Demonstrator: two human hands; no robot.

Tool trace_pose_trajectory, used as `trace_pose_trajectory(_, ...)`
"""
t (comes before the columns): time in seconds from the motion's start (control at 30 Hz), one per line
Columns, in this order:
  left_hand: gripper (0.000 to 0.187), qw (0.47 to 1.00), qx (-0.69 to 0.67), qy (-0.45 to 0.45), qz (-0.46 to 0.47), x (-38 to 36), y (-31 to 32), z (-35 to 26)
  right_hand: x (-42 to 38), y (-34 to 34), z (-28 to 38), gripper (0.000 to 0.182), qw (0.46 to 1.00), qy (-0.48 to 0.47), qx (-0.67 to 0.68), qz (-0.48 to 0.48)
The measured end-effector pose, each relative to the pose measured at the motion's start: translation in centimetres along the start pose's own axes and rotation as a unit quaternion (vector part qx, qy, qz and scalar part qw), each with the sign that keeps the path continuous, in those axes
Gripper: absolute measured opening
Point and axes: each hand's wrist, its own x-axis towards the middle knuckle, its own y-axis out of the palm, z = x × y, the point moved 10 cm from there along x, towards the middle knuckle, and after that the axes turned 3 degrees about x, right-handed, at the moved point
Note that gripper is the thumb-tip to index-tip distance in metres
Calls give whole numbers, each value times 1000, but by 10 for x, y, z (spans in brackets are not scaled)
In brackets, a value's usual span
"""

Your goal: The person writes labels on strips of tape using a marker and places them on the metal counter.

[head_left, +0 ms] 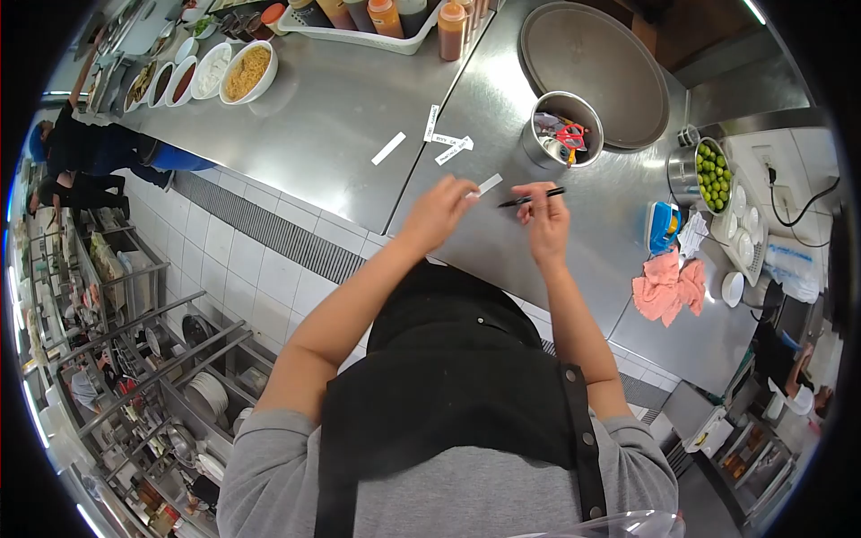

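Observation:
My left hand (439, 213) pinches one end of a small blank white label strip (488, 186) just above the steel counter. A black marker (553, 192) is gripped in my right hand (547, 222), its tip pointing left toward the strip. Beyond my hands, several white labels with black handwriting (451, 154) lie overlapping on the counter, the words too small to read surely. One more white strip (388, 149) lies apart to their left, with no writing visible. Near my right hand stands a round metal pot (538, 148) with red-handled scissors (571, 136) and other small items inside.
A large round tray (596, 67) lies behind the pot. White bowls of food (249, 72) and a basket of sauce bottles (404, 45) stand at back left. Right are a pot of limes (713, 175), a blue tape dispenser (662, 226) and a pink cloth (668, 287). Other people (99, 148) stand farther off.

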Motion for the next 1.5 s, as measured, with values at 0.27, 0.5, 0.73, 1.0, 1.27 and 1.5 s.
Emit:
trace_pose_trajectory(0.27,32,952,201,231,1,41,6,0,32,11,-11,19,996,-74,-35,25)
trace_pose_trajectory(0.5,37,936,249,247,-2,33,11,11,45,39,-57,43,991,98,92,20)
trace_pose_trajectory(0.73,31,934,268,227,62,43,20,19,53,50,-57,42,996,-72,-48,24)
trace_pose_trajectory(1.0,33,946,227,222,64,45,16,17,52,51,-50,36,990,-114,-87,14)
trace_pose_trajectory(1.27,36,947,228,216,70,45,16,18,51,57,-40,33,983,-147,-107,27)
trace_pose_trajectory(1.5,41,949,217,220,66,46,15,18,50,58,-36,32,982,-152,-103,43)
